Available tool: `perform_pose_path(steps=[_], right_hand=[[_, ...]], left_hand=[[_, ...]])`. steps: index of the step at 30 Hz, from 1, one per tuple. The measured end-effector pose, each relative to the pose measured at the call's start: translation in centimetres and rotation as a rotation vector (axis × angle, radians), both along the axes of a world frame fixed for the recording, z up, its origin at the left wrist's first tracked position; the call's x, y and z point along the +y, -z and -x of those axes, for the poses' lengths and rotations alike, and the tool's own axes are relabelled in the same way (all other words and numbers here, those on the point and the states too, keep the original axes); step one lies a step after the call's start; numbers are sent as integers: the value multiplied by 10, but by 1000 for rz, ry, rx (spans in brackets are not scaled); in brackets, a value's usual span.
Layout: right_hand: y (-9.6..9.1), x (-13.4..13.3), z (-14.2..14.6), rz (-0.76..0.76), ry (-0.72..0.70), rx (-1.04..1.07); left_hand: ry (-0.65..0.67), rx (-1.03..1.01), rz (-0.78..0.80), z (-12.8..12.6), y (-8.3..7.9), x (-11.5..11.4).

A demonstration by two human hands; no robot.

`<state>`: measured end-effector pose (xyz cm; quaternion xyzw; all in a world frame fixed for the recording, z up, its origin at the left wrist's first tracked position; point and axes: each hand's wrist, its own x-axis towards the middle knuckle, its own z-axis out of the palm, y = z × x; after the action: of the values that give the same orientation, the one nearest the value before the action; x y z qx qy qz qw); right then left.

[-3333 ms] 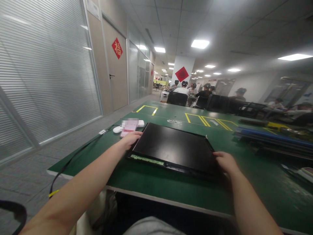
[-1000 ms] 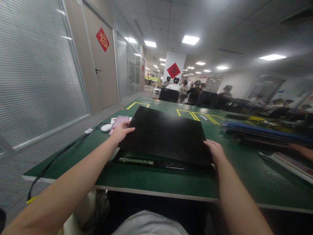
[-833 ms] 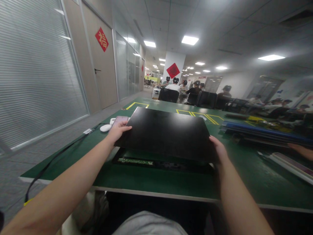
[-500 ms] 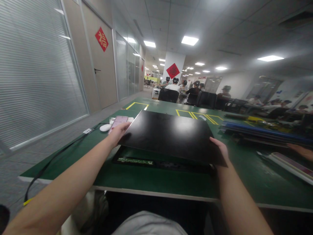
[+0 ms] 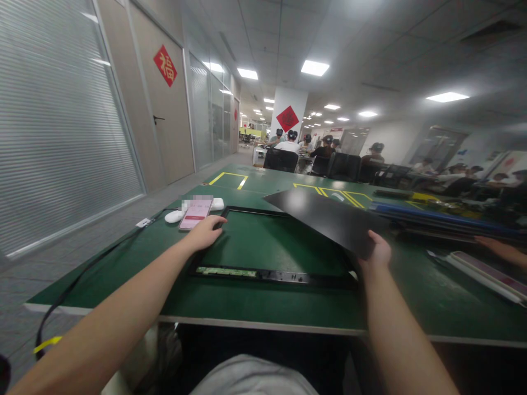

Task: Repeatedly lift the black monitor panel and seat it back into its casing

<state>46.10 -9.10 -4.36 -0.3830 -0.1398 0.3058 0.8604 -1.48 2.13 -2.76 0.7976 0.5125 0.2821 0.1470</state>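
My right hand (image 5: 377,251) grips the near right corner of a thin black flat panel (image 5: 325,216), thumb on top. The panel is tilted over the right half of a black rectangular frame (image 5: 284,276), which lies on the green table. A strip of green circuit board (image 5: 226,271) sits along the frame's near side. At the frame's left side is my left hand (image 5: 206,233), its fingers pointing right and slightly apart. It is off the panel; whether it presses on the frame is unclear.
Beyond my left hand lie a phone (image 5: 196,213) and a white mouse (image 5: 173,216). A black cable (image 5: 102,247) runs over the table's left edge. Long blue strips (image 5: 444,219) lie at right, near another person's hand (image 5: 500,249). Several people sit further back.
My left hand has let go of the panel. The panel's left end has swung right, over the frame's right half, while my right hand keeps hold. More of the frame shows.
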Motion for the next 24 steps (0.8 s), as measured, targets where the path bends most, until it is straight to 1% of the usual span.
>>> perform_pose_path(steps=[3,5,11,13,18,24], right_hand=[[0,2,-3,-53,65,30],[0,2,-5,-95,136,14],[-7,-3,0,-82,482,1],[-10,-6,4,-64,563,16],[-14,-8,7,-5,646,40],[-11,-9,3,170,669,22]], left_hand=[[35,69,-4,0,3,0],[51,103,2,1,4,0],[60,121,-7,2,5,0],[58,113,-7,3,5,0],[60,100,1,2,4,-1],[60,111,16,1,0,-3]])
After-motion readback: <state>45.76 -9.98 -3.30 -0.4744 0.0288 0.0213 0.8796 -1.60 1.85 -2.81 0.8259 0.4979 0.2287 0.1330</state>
